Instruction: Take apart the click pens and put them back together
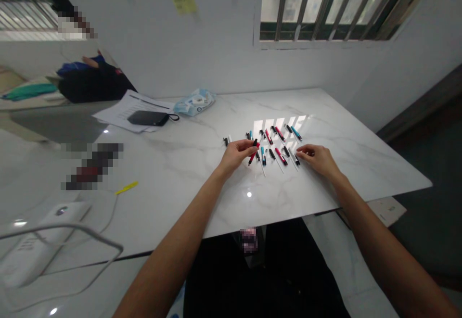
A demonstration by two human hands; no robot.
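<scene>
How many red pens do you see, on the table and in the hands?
4. One red pen is in the left hand; three lie on the marble table: two in the far row, one in the near row. Another may be hidden under the left or right hand.

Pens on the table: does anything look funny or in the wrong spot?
Yes. One black-and-white pen lies alone past the left hand, away from the other pens grouped on the marble table, so it looks left out.

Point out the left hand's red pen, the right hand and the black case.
Red pen (253,156): head view, red barrel.
Right hand (319,159): head view, back of hand.
Black case (147,118): head view, top face.
</scene>
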